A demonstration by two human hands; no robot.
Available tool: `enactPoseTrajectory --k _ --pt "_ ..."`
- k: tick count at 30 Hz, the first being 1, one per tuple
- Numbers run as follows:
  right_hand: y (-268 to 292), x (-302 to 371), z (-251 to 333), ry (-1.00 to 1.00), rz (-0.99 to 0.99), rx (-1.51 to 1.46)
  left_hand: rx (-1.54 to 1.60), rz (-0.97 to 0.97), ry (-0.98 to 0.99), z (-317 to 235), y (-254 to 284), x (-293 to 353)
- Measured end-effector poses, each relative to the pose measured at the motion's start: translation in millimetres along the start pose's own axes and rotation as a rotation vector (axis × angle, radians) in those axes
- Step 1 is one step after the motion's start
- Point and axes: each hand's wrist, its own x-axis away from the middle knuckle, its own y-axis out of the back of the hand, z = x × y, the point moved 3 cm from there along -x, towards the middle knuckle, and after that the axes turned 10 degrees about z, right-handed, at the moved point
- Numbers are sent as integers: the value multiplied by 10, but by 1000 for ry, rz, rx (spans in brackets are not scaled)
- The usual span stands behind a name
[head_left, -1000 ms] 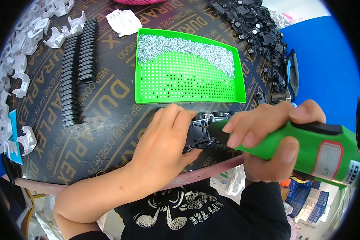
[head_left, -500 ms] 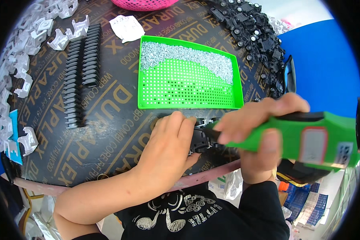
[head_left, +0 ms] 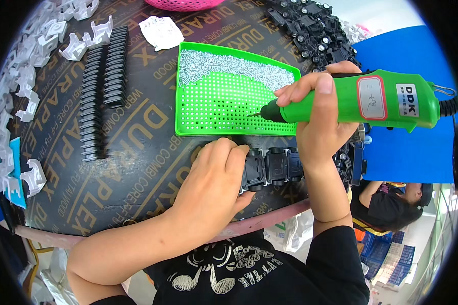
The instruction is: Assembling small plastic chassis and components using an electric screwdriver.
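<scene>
My left hand (head_left: 208,180) is closed round the left end of a row of black toy-car chassis (head_left: 276,166), lying near the table's front edge. Its thumb is on the near side and its fingers are on the far side. My right hand (head_left: 323,114) grips a green electric screwdriver (head_left: 388,101), held level with its bit pointing left. The bit is over the green perforated tray (head_left: 239,134), above its lower part. Silver screws (head_left: 234,63) are heaped along the tray's far side. Whether a screw sits on the bit is too small to tell.
A heap of black chassis (head_left: 323,46) lies at the far right, beside a blue surface (head_left: 407,157). Two rows of stacked black parts (head_left: 90,107) and many white plastic parts (head_left: 33,178) are left. Crumpled paper (head_left: 161,33) and a pink basket (head_left: 185,4) lie beyond. Another person (head_left: 392,206) is at right.
My right hand has lifted the screwdriver off the chassis row and moved it up and away, over the tray. The chassis show more fully now. My left hand stays in place.
</scene>
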Motion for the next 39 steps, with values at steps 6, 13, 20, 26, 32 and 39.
enactPoseTrajectory --k 6,13,20,26,32,39 --pt "-36 -21 -7 -25 -150 -273 -5 0 -4 0 4 -9" --pt "-8 2 -32 15 -141 -253 -16 5 -11 0 -15 4" --pt "250 53 468 -33 -182 -196 -22 -8 -34 18 -21 20" --pt "223 331 840 -66 -19 -328 -2 -6 -20 18 -23 5" --pt "122 458 807 -116 -83 -173 -10 -22 -24 24 -45 -4" --pt "137 446 635 71 378 -498 5 -2 7 -26 -25 -6"
